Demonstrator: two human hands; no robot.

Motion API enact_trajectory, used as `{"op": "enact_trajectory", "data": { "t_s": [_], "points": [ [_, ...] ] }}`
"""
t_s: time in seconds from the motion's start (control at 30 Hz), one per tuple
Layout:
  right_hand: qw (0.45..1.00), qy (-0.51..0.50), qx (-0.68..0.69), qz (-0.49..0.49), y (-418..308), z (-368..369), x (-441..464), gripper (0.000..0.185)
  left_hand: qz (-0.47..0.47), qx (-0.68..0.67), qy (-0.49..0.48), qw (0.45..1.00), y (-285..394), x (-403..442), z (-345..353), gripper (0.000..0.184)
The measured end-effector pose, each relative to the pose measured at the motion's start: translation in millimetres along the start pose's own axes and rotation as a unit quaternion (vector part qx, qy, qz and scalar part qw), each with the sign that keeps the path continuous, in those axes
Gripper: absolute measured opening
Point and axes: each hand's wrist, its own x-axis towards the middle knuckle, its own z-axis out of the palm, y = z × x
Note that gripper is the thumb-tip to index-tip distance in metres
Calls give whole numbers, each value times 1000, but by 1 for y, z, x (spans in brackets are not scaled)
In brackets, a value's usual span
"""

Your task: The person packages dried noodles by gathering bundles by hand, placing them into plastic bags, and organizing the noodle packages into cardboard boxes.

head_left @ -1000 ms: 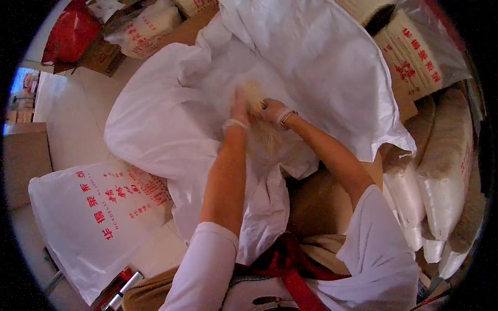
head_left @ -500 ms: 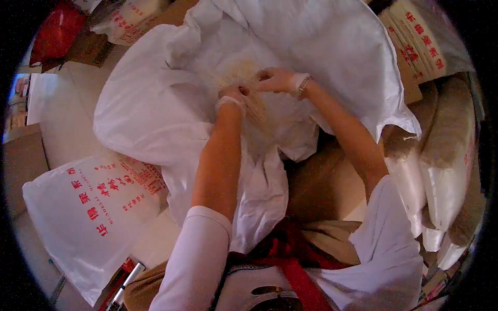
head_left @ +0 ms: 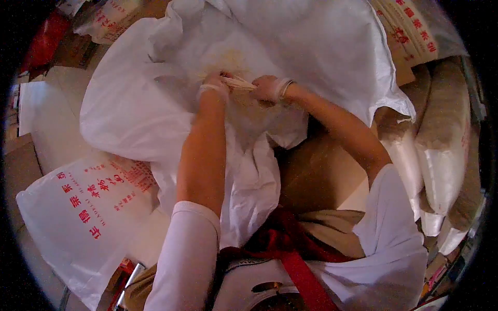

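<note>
A bundle of pale noodle-like strands (head_left: 240,83) is stretched between my two hands, above the open mouth of a big white sack (head_left: 124,98). My left hand (head_left: 214,84) is closed round one end of it. The other end is gripped by my right hand (head_left: 268,88). Thin see-through gloves cover both hands. Behind them in the sack lie more loose yellowish strands (head_left: 231,58), blurred and partly hidden by my fingers.
At the lower left lies a white plastic bag (head_left: 67,207) with red print. Long clear packs (head_left: 443,145) lean at the right, below a printed pack (head_left: 407,33). A red bag (head_left: 46,41) is at the upper left. Cardboard (head_left: 321,166) stands under my right arm.
My hands have drawn apart sideways, and the bundle of strands is now pulled straight between them. My right hand has closed on its end. The whole view has shifted slightly.
</note>
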Motion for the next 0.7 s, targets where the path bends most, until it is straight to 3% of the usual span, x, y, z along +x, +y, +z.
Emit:
{"op": "enact_trajectory", "data": {
  "t_s": [0.1, 0.2, 0.27, 0.3, 0.4, 0.47, 0.6, 0.67, 0.7],
  "points": [
    [975, -62, -194, -89, 14, -23, -17, 29, 0, 73, 6, 997, 8, -4, -6, 19],
    [976, -96, -174, -84, 12, -42, -41, 30, 9, 116, 15, 993, 2, 2, -4, 19],
    [994, -99, -43, -33, 3, -60, -61, 31, 9, 136, 16, 991, -1, 4, -3, 19],
    [994, -96, -49, -36, 4, -69, -66, 31, 9, 145, 17, 989, -3, 5, -2, 19],
    [978, -65, -139, -144, 0, -95, -81, 30, 9, 168, 16, 986, -6, 7, 1, 20],
    [999, -30, -20, -24, -6, -107, -94, 27, 9, 177, 12, 984, -8, 7, 4, 20],
    [998, 0, 65, -14, 3, -115, -83, 27, 14, 193, 5, 981, -9, 6, 14, 21],
    [995, 63, 80, 5, -3, -113, -73, 22, 16, 200, 5, 980, -9, 4, 20, 22],
    [981, 105, -61, -149, 5, -104, -50, 21, 16, 202, 8, 979, -9, 2, 21, 22]
  ]
}}
